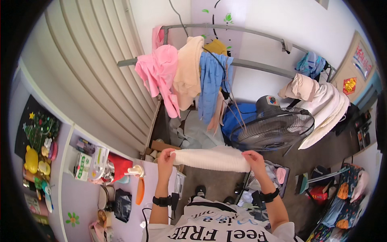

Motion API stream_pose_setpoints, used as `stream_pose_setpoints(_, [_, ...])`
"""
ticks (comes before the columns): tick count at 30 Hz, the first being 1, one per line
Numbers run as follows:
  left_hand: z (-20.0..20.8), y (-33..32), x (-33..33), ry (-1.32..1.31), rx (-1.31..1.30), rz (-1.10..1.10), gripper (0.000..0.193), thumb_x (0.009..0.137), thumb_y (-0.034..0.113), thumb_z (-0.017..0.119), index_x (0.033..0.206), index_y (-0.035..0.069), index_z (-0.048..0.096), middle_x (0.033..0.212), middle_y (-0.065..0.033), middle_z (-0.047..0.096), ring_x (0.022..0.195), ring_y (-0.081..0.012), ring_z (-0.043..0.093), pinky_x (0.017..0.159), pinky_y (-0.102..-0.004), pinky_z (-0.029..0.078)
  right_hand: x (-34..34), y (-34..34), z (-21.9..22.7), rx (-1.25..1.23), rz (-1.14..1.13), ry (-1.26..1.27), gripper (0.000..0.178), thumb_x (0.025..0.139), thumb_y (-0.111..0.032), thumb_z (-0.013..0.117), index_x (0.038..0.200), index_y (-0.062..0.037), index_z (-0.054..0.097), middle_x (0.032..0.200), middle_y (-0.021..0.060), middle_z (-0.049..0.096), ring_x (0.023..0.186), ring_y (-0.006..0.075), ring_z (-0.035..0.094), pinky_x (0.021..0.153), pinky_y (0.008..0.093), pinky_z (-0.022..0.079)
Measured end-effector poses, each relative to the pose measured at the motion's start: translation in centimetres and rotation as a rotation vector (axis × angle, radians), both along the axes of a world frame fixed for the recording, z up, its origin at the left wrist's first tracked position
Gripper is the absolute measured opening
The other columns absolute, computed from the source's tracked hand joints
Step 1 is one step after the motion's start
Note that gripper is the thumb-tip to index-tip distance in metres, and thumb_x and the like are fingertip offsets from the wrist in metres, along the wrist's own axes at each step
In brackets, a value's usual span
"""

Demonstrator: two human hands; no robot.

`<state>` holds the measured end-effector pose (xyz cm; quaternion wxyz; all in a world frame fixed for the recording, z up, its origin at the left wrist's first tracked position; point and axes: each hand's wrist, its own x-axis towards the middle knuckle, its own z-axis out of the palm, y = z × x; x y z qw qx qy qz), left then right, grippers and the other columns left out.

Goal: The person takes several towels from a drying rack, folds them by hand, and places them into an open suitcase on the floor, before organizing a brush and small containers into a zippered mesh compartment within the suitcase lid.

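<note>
My left hand [165, 156] has its fingers curled shut on one end of a cream knitted garment [211, 158], and my right hand [254, 158] pinches the other end the same way, thumb over fingers. The garment stretches as one rolled band between my two hands, just below the middle of the frame, held up in the air in front of my chest. Each wrist wears one black band, so two in all.

Just behind the garment, right of centre, stands one black floor fan [272, 127] with a round wire cage. Below my right hand sits one open basket [284, 177] with pale pieces of clothing in it.

Above, at top centre, a grey metal rail [258, 66] carries hanging clothes: one pink piece [159, 74], one cream piece [187, 72] and one blue piece [211, 86] side by side, with a yellow bit showing behind them. Further right on the rail I count one blue-patterned cloth [310, 64] and a heap of white and beige cloth [322, 103].

To the lower left is a lilac table [80, 197] crowded with small things: one orange comb [140, 192], one black pouch [123, 205] and one green-and-white box [82, 166]. At the far left edge stand yellow duck-shaped toys [32, 159]; their count I cannot tell.
</note>
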<state>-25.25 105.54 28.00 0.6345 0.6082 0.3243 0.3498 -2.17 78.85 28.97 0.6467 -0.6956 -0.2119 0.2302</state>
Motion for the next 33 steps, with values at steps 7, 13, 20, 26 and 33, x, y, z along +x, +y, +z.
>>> stream_pose_setpoints(7, [0.0,2.7,2.5,-0.032,-0.003,-0.217,0.013,0.086,0.008,0.053,0.096,0.001,0.055,0.082,-0.0007,0.057,0.074,-0.0067,0.052,0.067,-0.0196,0.041,-1.5,-2.2,0.4,-0.203,0.227,0.092,0.032,0.081,-0.019,0.06,0.108,-0.003,0.055,0.095,0.0047,0.06,0.084,0.0114,0.056,0.073,0.0234,0.044])
stream_pose_setpoints(13, [1.0,3.8,3.0,0.041,0.03,-0.383,0.014,0.084,0.009,0.056,0.096,0.001,0.058,0.079,0.001,0.057,0.071,-0.0056,0.051,0.064,-0.0192,0.041,-4.3,-1.9,3.3,-0.564,0.48,-0.197,0.064,0.07,-0.032,0.071,0.119,0.0026,0.048,0.115,0.0159,0.055,0.106,0.0229,0.051,0.091,0.0284,0.037])
stream_pose_setpoints(20, [1.8,4.7,1.2,0.055,-0.046,-0.382,0.033,0.072,-0.002,0.065,0.105,0.001,0.058,0.09,-0.0047,0.059,0.078,-0.0093,0.055,0.07,-0.0219,0.045,-3.5,-1.1,0.9,-0.446,0.24,-0.27,0.07,0.065,-0.03,0.074,0.122,0.0,0.045,0.12,0.019,0.049,0.109,0.0276,0.048,0.092,0.031,0.037])
stream_pose_setpoints(26, [1.6,4.7,-0.3,0.123,0.07,-0.467,0.047,0.068,-0.004,0.067,0.113,0.002,0.054,0.101,-0.0075,0.055,0.089,-0.0141,0.055,0.078,-0.0249,0.045,-4.1,-0.2,0.9,-0.637,0.355,-0.514,0.062,0.063,-0.023,0.073,0.118,-0.003,0.049,0.101,0.0188,0.053,0.095,0.0339,0.051,0.085,0.0361,0.041])
stream_pose_setpoints(33, [1.1,5.3,-1.7,0.325,0.279,-0.44,0.048,0.066,0.0,0.067,0.112,0.006,0.057,0.098,-0.0117,0.052,0.088,-0.0223,0.053,0.079,-0.0284,0.044,-4.0,0.2,1.2,-0.622,0.257,-0.625,0.036,0.065,-0.014,0.068,0.098,-0.0007,0.061,0.09,0.0196,0.055,0.085,0.0366,0.054,0.077,0.0387,0.044])
